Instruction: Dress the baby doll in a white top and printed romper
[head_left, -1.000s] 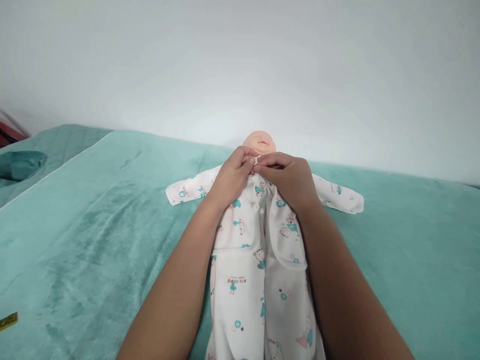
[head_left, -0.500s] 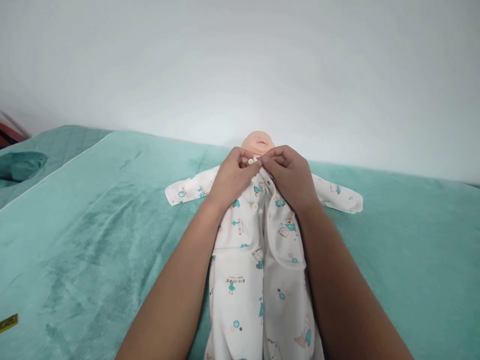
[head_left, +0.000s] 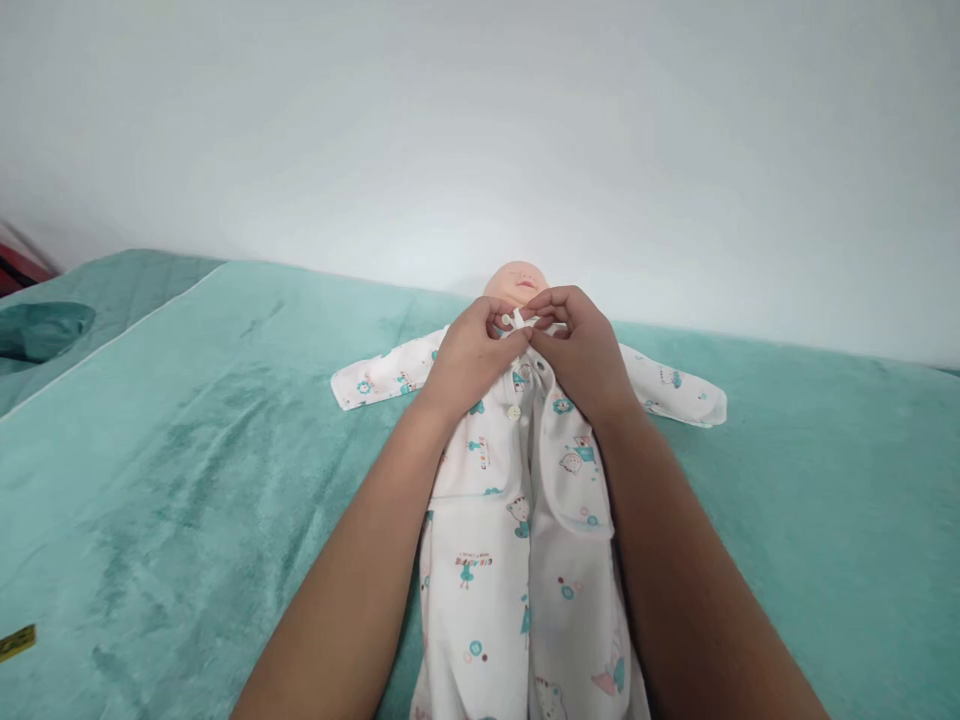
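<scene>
A baby doll (head_left: 516, 283) lies on its back, dressed in a white printed baby jacket (head_left: 476, 450) and matching trousers (head_left: 480, 600). Both sleeves spread out to the sides. At the doll's neck, my left hand (head_left: 472, 350) pinches the jacket's collar edge beside a pale button (head_left: 506, 320). My right hand (head_left: 577, 340) is closed on the opposite collar edge, its fingertips meeting those of the left. Lower on the front, another button (head_left: 514, 412) shows, and the two front panels hang apart below it. The exact grip of the fingertips is partly hidden.
A teal plush blanket (head_left: 225, 480) covers the bed under the doll. Behind the doll's head rises a white wall (head_left: 480, 130). A small yellow-and-black piece (head_left: 16, 643) lies at the left edge, and a dark teal item (head_left: 45, 330) sits at the far left.
My fingers have shifted at the collar: the top button, hidden a second ago, now shows by my left fingertips, and a white bit of collar stands up between the hands. The doll stays in place.
</scene>
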